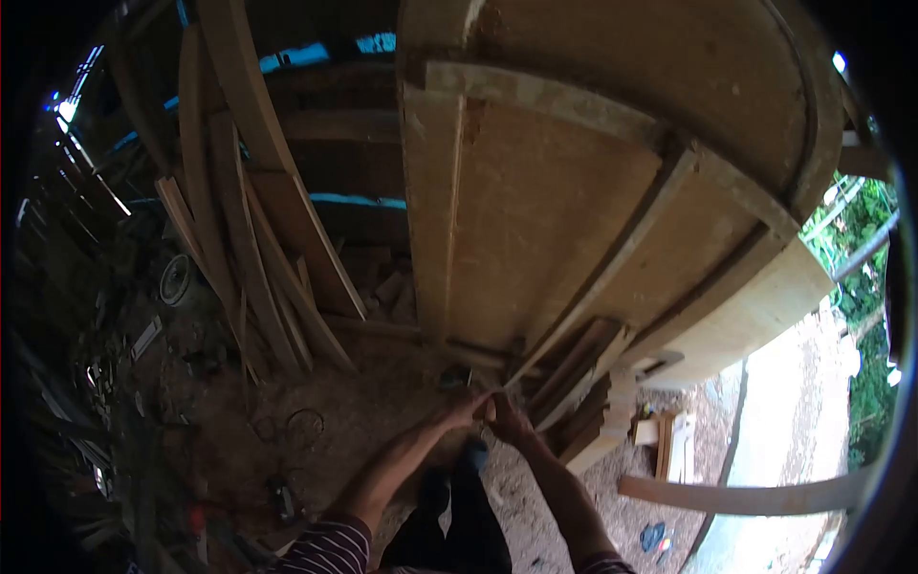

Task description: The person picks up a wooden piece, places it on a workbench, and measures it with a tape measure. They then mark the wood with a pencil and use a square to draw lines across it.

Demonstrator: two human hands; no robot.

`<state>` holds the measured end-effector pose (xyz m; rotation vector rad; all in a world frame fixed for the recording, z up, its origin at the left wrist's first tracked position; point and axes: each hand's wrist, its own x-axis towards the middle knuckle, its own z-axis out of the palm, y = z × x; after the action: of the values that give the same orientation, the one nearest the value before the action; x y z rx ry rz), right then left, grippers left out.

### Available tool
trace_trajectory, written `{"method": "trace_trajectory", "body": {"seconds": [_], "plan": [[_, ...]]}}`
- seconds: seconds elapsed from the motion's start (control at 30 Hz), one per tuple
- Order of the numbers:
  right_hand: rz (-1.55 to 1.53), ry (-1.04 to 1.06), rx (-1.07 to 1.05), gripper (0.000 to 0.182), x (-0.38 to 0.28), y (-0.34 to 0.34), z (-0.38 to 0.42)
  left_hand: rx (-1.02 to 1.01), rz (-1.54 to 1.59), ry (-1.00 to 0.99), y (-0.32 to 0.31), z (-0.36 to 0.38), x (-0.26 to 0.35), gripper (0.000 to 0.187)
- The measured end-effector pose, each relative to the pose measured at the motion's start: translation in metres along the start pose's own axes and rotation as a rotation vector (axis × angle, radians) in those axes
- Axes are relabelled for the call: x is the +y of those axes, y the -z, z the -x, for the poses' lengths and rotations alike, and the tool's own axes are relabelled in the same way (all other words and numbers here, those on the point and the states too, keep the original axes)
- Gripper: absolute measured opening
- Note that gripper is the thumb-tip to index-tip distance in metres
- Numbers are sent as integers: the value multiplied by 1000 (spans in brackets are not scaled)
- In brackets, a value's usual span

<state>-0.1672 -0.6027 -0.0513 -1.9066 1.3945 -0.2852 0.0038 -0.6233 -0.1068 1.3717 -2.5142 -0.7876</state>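
Both of my arms reach forward and meet at the foot of a large framed wooden panel (545, 210). My left hand (470, 409) is closed, its fingers bent near the other hand. Right beside it, my right hand (507, 421) is also closed, with the thumb side up. I cannot tell what the fingers hold. A long narrow wooden batten (612, 273) slants down across the panel, its lower end right at my hands in this view. Several short timber pieces (579, 383) lean against the panel's base, just right of my right hand.
Long planks (251, 239) lean upright at the left. Scraps and debris (86, 430) lie along the left side of the dirt floor (373, 421). A curved board (746, 496) juts in from the right, near a small wood stack (666, 440). Bright pavement (789, 411) lies outside.
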Motion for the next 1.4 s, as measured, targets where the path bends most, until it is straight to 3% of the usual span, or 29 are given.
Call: {"method": "trace_trajectory", "body": {"seconds": [0.17,0.27,0.33,0.37,0.43,0.47,0.53,0.63,0.7,0.73,0.8,0.87,0.9,1.0,1.03,1.07,1.13,1.23,1.33,1.4], "plan": [[130,-35,-122,63,36,-14,-20,-85,-26,57,-48,-19,-17,78],[-22,-153,-178,55,49,-29,-27,-5,104,51,-63,-13,-29,76],[158,66,-79,55,66,-39,-49,-45,168,140,-43,-20,-37,70],[66,30,-108,60,65,-35,-57,-58,176,150,-33,-24,-39,70],[101,68,-86,60,79,-51,-79,168,118,43,-13,-30,-43,64],[146,112,-42,61,84,-57,-93,169,113,45,-6,-31,-41,64],[227,84,-9,59,64,-52,-102,303,58,212,-1,-32,-39,58],[225,-54,45,57,40,-37,-108,387,156,262,-16,-33,-48,57],[302,144,130,57,53,-45,-115,431,191,240,-21,-32,-55,57],[307,135,121,57,60,-48,-121,489,214,213,-21,-35,-60,58],[118,36,157,59,71,-49,-129,463,226,213,-22,-37,-63,60],[105,39,171,59,81,-42,-133,463,-19,149,-14,-42,-60,59],[89,56,194,59,87,-37,-136,355,54,183,-13,-48,-64,62],[186,111,318,57,98,-24,-136,375,118,125,-19,-73,-70,69],[24,-27,226,59,97,-16,-135,367,126,126,-22,-81,-71,69],[23,-36,223,59,102,-16,-139,336,133,102,-20,-90,-71,72],[101,-38,318,60,111,-17,-143,298,143,73,-22,-103,-70,75],[127,-73,274,69,118,-14,-153,289,62,71,-16,-123,-66,80],[218,-111,219,76,110,-2,-162,188,16,138,-7,-141,-64,74],[288,-154,162,79,100,5,-168,187,6,177,-11,-149,-73,83]]}}
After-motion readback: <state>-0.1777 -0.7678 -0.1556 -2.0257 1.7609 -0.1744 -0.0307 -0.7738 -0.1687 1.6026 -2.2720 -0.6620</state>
